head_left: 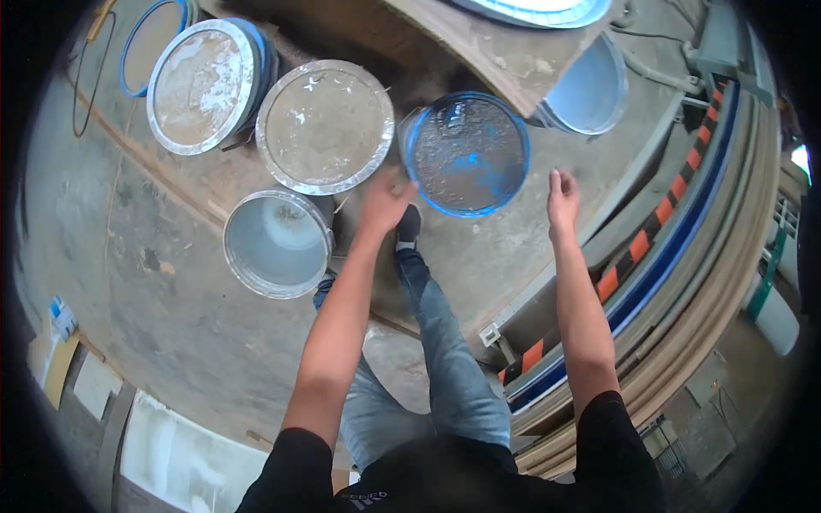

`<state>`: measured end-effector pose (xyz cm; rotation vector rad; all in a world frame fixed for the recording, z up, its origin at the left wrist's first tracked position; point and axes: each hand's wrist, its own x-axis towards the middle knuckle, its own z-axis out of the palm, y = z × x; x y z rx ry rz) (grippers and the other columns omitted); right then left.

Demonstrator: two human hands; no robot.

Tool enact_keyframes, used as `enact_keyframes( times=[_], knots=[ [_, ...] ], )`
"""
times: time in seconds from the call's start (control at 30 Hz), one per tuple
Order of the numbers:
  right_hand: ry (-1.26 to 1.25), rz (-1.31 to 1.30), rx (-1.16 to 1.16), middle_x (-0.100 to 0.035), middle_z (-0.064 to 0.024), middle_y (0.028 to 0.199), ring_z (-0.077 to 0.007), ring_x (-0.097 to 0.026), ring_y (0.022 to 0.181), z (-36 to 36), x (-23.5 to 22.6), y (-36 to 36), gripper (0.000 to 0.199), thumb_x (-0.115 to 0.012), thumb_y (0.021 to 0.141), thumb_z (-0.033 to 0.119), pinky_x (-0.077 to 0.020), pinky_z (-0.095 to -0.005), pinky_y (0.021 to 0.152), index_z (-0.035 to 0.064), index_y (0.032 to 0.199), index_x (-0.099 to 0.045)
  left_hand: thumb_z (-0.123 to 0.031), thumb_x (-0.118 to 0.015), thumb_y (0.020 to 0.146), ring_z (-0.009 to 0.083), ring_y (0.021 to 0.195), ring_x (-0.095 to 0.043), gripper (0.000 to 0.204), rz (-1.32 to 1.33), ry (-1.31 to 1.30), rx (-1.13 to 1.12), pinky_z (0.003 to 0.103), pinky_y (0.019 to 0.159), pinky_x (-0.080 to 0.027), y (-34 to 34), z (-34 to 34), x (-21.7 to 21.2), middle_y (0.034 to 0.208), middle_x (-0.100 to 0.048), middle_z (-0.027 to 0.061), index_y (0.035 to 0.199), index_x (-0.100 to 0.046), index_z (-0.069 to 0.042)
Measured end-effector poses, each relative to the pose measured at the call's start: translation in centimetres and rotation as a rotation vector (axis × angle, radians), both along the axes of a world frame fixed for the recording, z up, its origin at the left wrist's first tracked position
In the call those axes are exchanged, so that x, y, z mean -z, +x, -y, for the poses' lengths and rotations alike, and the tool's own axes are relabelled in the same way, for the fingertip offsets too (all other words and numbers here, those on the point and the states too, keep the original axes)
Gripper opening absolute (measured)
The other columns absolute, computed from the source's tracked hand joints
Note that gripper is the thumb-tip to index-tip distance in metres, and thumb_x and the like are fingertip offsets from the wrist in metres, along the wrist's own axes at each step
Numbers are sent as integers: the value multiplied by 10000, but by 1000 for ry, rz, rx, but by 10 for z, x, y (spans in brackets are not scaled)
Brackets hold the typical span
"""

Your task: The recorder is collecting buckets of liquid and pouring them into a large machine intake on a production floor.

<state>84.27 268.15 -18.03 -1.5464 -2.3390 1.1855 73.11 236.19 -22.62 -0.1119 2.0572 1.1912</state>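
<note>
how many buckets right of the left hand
2 clear: blue-rimmed bucket beside the left hand, pale bucket partly hidden by the board; the top-edge pale rim may be another.

Here's the concrete floor [184, 308], scuffed and stained, buckets crowding its far stretch, a silver-rimmed, tan-topped bucket [325, 126], its dusty twin [198, 90] at left, a blue-rimmed, dark-topped bucket [469, 154] at right, an open pale bucket [278, 252] nearer, a dark shoe [410, 224] planted close by.
</note>
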Motion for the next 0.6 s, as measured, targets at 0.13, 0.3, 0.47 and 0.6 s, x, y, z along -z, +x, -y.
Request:
enact_keyframes(
  times=[0.13, 0.3, 0.47, 0.6],
  knots=[
    [-241, 170, -35, -587, -55, 1070, -170, -523, 989, -25, 78, 18, 506, -496, 938, 458, -432, -345, 880, 34, 1211, -536, -384, -678, 804, 287, 1095, -589, 659, 18, 1, 156, 351, 929, -453, -28, -45, 51, 1176, -604, 216, 1285, -480, 21],
    [-363, 38, 242, -614, -148, 1161, -200, -558, 1051, -18, 144, 14, 543, -464, 960, 390, -422, -324, 925, -75, 1233, -529, -261, -692, 777, 255, 1038, -607, 580, -86, 104, -109, 335, 915, -449, -30, -56, 75, 1129, -637, 149, 1288, -512, -53],
    [-223, 21, 144, -658, -176, 1030, -220, -597, 936, 14, 109, 12, 440, -445, 967, 355, -449, -344, 858, -24, 1122, -607, -329, -689, 793, 253, 1074, -596, 601, -28, 10, -149, 343, 936, -439, -30, -55, 39, 1152, -629, 152, 1291, -508, -44],
    [-150, 176, 48, -655, -196, 913, -228, -603, 839, 3, 45, 68, 412, -448, 970, 339, -457, -359, 763, -31, 1051, -608, -404, -668, 802, 294, 1130, -565, 645, 56, 47, -54, 359, 968, -419, -21, -70, -63, 1208, -597, 171, 1307, -490, -43]
  ],
)
